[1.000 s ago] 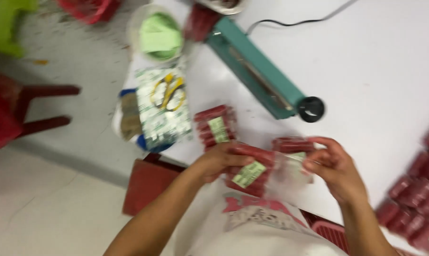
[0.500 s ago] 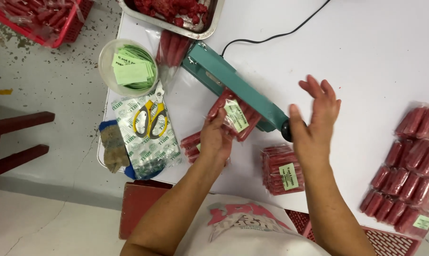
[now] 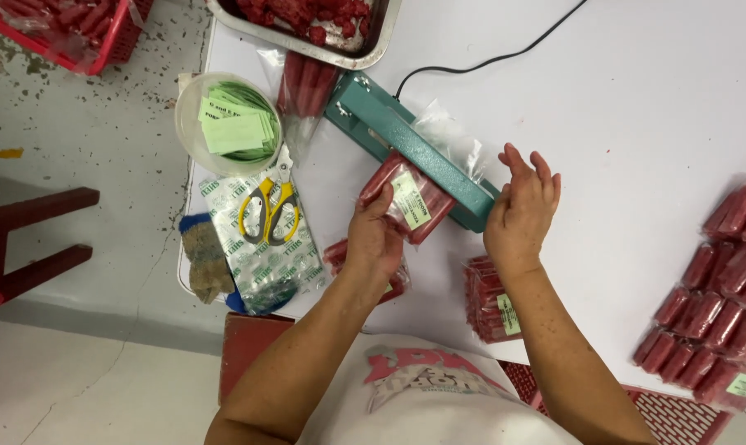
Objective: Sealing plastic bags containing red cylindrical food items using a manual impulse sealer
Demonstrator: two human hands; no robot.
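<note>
Red sausages in a clear bag [image 3: 408, 200] lie across the teal sealer [image 3: 414, 151] on the table [image 3: 636, 99].
Left hand [image 3: 374, 241] grips the bag; right hand [image 3: 521, 216] presses the sealer's bar, fingers spread. A crooked mouth could seal badly.

- The clear packet of red sausages [image 3: 406, 199], green label up, lay tilted with its open end under the teal heat sealer's [image 3: 414, 148] bar.

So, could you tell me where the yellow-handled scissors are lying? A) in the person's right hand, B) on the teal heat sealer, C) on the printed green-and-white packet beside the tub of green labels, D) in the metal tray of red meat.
C: the scissors lie on the printed packet just below the tub of green labels.
</note>
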